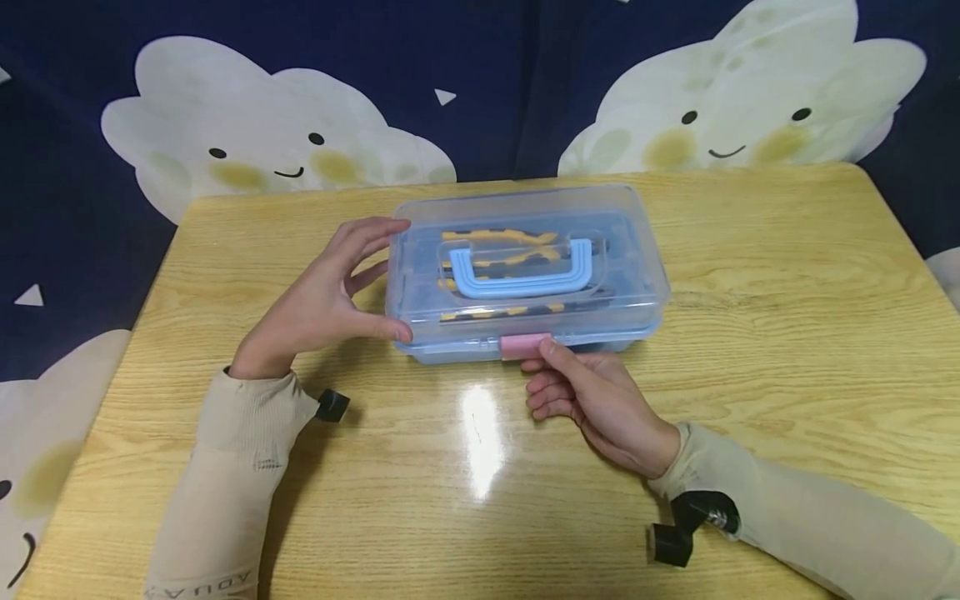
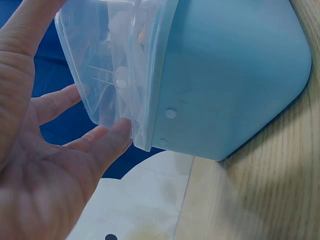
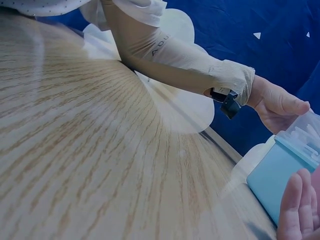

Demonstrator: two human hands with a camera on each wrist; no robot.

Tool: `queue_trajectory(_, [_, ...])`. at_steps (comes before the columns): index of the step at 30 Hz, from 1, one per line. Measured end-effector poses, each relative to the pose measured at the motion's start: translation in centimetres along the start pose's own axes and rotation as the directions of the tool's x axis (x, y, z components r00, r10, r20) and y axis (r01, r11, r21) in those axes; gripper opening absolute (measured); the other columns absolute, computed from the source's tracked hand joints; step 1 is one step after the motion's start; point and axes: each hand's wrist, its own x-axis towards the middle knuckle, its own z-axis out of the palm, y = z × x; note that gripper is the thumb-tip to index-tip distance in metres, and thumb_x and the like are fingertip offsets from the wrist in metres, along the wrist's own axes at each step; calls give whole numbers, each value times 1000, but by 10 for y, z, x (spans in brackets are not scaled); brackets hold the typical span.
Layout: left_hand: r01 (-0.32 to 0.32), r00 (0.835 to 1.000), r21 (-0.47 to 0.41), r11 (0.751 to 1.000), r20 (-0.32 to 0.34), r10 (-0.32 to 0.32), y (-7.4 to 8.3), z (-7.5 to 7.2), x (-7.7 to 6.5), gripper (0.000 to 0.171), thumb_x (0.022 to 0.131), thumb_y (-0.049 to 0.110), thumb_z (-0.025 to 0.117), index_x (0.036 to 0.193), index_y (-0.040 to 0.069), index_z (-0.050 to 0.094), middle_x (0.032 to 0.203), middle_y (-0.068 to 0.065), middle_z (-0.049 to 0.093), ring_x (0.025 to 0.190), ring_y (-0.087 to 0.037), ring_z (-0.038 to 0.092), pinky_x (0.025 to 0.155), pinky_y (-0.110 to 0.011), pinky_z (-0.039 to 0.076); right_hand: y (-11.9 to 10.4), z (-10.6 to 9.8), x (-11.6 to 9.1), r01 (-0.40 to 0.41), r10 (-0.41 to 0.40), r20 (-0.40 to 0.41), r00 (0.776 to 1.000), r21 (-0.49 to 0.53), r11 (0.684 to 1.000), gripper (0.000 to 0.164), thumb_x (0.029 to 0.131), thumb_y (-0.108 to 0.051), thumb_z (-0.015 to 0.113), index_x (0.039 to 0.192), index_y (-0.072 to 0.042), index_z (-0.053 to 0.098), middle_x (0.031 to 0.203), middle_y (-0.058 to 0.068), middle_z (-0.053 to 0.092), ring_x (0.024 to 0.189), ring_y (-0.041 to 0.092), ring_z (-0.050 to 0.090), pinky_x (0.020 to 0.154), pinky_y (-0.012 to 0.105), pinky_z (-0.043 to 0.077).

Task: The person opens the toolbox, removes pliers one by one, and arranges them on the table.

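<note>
Tabletop grip: held the left end of a plastic box [image 1: 457,343] with the left hand [image 1: 315,300], with thumb at the front corner of the clear lid [image 1: 636,250] and fingers spread around toward the back corner. Pinched the pink latch [image 1: 519,347] on the front edge with the right hand [image 1: 603,408], with thumb on the right end of the latch and the other fingers loosely curled below it, in front of the box.

Had the box flat on a wood-grain table [image 1: 787,333], near the far edge, with the lid down over the light-blue body [image 2: 230,75]. Showed a light-blue handle [image 1: 521,289] folded down on top and, through the clear plastic, several long yellow-and-dark pieces [image 1: 510,312], too blurred to identify.

Caught from the left wrist: left fingertips touching the lid, one close to the seam with the body, another nearer the lid's top. Caught from the right wrist: the left hand at the far end of the lid, the right hand partly cut off at the lower right, and a white dotted garment [image 3: 42,5] at the upper left.

Wore beige sleeves [image 1: 225,479] with black wrist mounts [image 1: 671,543]. Reflected a bright patch of glare [image 1: 482,437] off the table between the forearms. Backed everything with dark-blue fabric [image 1: 495,83] printed with smiling white clouds [image 1: 247,117] and small white triangles [image 1: 445,97].
</note>
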Motion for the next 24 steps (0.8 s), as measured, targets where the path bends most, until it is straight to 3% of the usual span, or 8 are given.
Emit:
queue_trajectory(15, [7,1000,2,1000,5,-7,0,0,0,110,69,4,96,159,25,36,163,2,26,157,-22,28,129,-41,36,3,1,-1,69,-69,23,997,-7,998,69,108,-41,53,122,26,56,82,2,77,75,14,77,74,33,69])
queue_trajectory(20, [4,1000,1,1000,10,-4,0,-1,0,111,69,3,96,160,25,36,163,2,25,157,-22,28,130,-42,36,2,1,-1,57,-56,25,998,-14,998,65,108,-42,53,118,23,59,80,2,76,73,14,76,73,34,68])
queue_trajectory(24, [3,1000,-6,1000,11,-3,0,0,1,110,69,3,95,159,24,36,163,2,26,157,-21,28,130,-42,35,1,1,-2,28,-28,20,999,-25,999,58,108,-44,53,108,12,66,76,3,75,70,15,75,70,36,68])
